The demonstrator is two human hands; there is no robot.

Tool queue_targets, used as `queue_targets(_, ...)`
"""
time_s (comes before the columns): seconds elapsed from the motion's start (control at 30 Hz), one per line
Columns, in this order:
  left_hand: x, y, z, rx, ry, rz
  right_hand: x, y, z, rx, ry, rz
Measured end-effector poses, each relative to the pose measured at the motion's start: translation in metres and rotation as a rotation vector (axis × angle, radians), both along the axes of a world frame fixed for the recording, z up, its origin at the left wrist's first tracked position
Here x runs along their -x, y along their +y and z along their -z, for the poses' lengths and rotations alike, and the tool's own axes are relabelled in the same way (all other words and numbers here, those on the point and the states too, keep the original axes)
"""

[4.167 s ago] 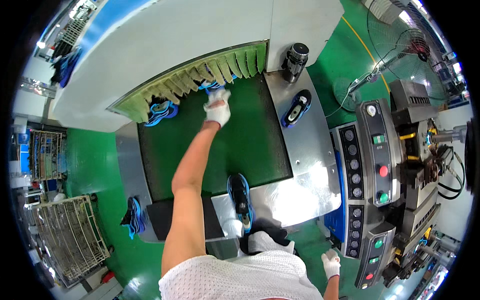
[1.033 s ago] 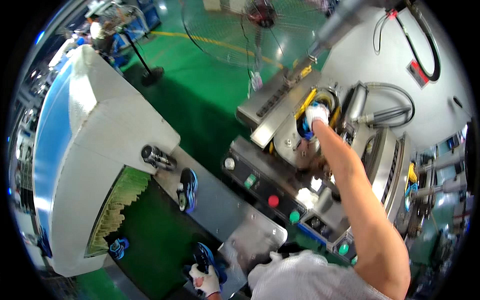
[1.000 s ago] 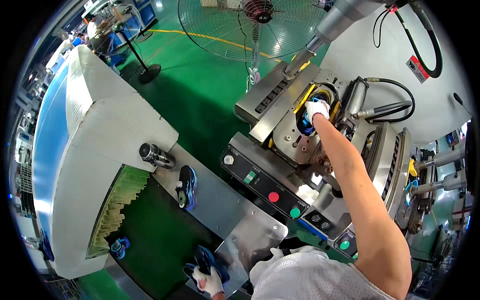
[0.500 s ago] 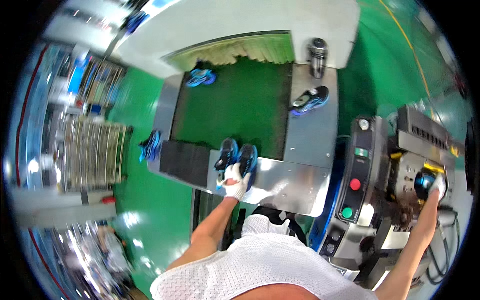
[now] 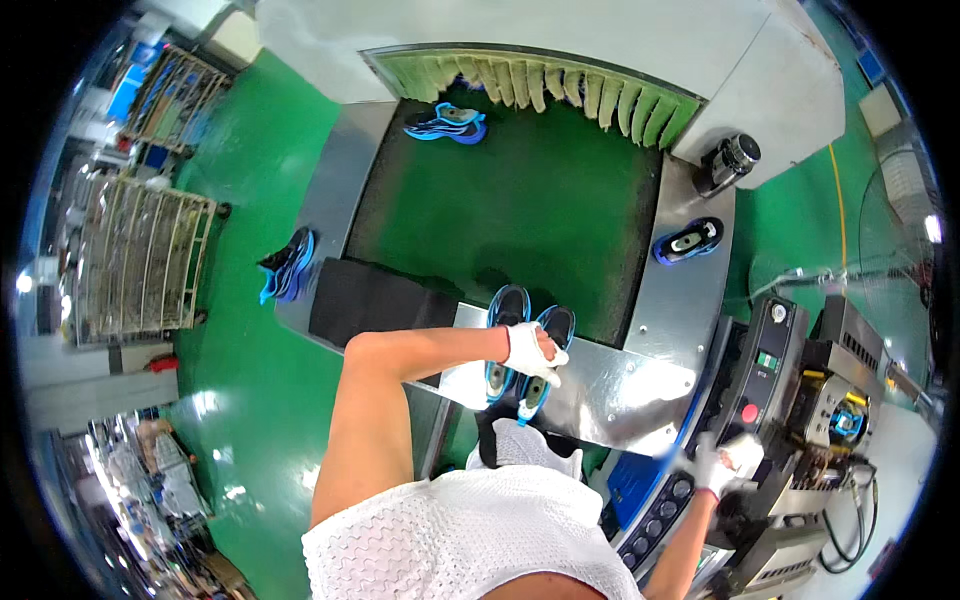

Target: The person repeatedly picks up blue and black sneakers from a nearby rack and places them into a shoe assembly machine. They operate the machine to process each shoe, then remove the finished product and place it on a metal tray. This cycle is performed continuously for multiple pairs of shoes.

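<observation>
My left hand (image 5: 530, 352), in a white glove, lies across a pair of blue and black shoes (image 5: 505, 322) that stand side by side on the steel plate (image 5: 620, 385) at the near end of the green conveyor belt (image 5: 520, 210). Its fingers curl over the right shoe (image 5: 556, 326) of the pair. My right hand (image 5: 725, 462), also gloved in white, is blurred beside the control panel (image 5: 755, 380) at the lower right. Whether it holds anything is unclear.
Another blue shoe (image 5: 445, 122) lies on the belt near the green strip curtain (image 5: 560, 85). One shoe (image 5: 688, 240) sits on the right steel rail, one (image 5: 288, 265) on the left ledge. A press machine (image 5: 845, 420) stands right; a wire rack cart (image 5: 140, 260) stands left.
My right hand has come away from the machine at the right and is now by the control panel. My left hand stays on the pair of shoes.
</observation>
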State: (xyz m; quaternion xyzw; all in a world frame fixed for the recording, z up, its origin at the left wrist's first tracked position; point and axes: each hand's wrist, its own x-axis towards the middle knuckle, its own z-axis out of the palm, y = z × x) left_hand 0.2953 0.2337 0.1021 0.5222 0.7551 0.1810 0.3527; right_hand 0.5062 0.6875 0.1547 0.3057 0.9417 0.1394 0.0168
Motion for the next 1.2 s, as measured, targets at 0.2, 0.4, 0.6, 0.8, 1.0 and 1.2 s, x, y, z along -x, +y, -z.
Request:
queue_targets(0.2, 0.006, -0.015, 0.0, -0.019, -0.018, 0.02, 0.002, -0.017, 0.006, 0.12, -0.436, 0.228)
queue_targets(0.4, 0.226, -0.109, -0.009, -0.214, 0.348, -0.835, -0.052, -0.075, 0.015, 0.127, -0.099, 0.209)
queue_targets(0.6, 0.397, -0.268, 0.06, 0.154, 0.641, -1.388, -0.06, -0.162, 0.019, 0.434, -0.252, 0.414)
queue_targets(0.8, 0.377, -0.287, 0.102, -0.093, 0.606, -1.377, -0.033, -0.199, -0.011, 0.618, -0.213, 0.49)
queue_targets(1.0, 0.279, -0.213, 0.056, -0.222, 0.72, -1.022, 0.036, -0.245, -0.056, 1.103, 0.004, 0.432)
queue_targets(1.2, 0.085, 0.01, -0.101, -0.429, 0.33, -0.262, 0.085, -0.289, -0.061, 0.909, 0.303, -0.132)
